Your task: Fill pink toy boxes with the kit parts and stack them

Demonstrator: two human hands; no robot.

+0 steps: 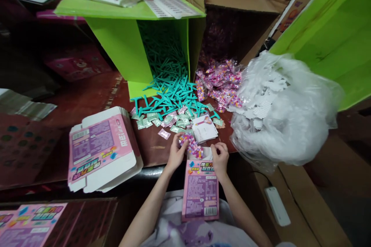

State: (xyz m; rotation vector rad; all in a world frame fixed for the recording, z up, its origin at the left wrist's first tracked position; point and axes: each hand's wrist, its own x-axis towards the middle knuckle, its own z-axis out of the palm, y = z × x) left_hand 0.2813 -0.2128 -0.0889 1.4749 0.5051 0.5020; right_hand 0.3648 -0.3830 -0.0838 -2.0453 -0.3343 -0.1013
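My left hand (pixel 177 151) pinches a small clear bag of pink, purple and orange blocks (pixel 191 146), tilted over the mouth of a pink box (pixel 201 193). That box stands against my lap, its printed back toward me and its white top flap raised. At the box's upper right edge, my right hand (pixel 220 158) is closed with the fingertips on the carton. Just beyond the bag lie folded white leaflets (pixel 204 128). Small green and pink sachets (pixel 179 119) are scattered past my left hand.
Teal T-shaped sticks (pixel 171 92) spill from a green bin (pixel 116 46). Bagged blocks (pixel 223 83) pile before a cardboard box (pixel 243 4). White pieces fill a clear plastic bag (pixel 284 112) at right. Flattened pink cartons (pixel 101 146) are stacked left; a white power bank (pixel 277 206) lies lower right.
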